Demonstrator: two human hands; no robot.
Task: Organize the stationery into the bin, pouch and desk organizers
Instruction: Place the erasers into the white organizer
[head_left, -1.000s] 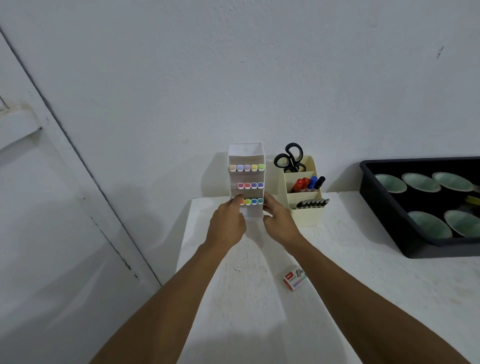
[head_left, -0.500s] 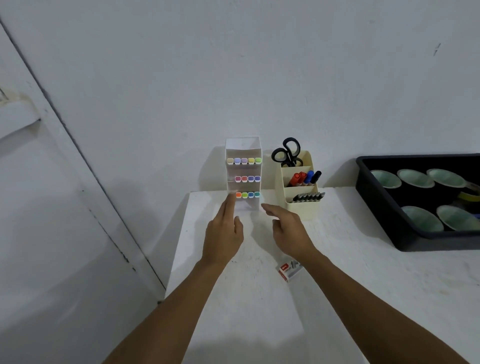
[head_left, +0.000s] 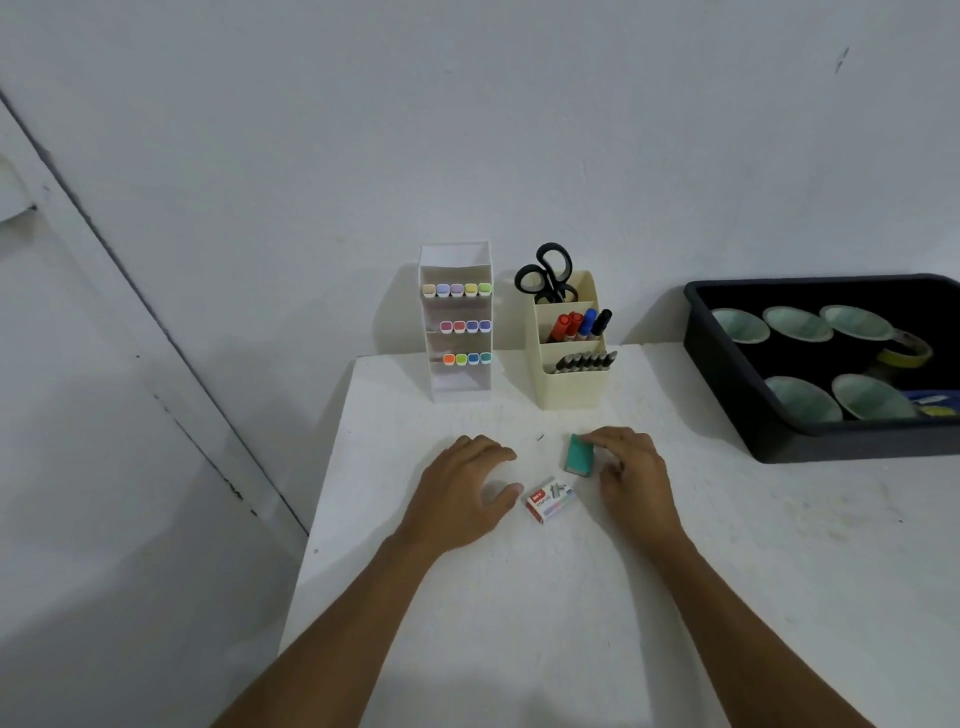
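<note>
Left hand (head_left: 462, 493) rests on the desk (head_left: 519, 623), fingers loosely curled, holding nothing. Just right of its thumb lies the staples box (head_left: 550, 500), long axis running near-left to far-right. Just beyond the box, the teal block (head_left: 578, 456) points near-to-far, pinched by the right hand (head_left: 634, 478).

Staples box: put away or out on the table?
Out: staples box lies on the table, between left hand and right hand holding teal block.

Both forearms bare, stretched forward, palms down. Fingers of left hand (head_left: 462, 488) loosely curled, thumb out, holding nothing. Fingertips and thumb of right hand (head_left: 631, 478) pinch small teal rectangular block (head_left: 579, 454).
</note>
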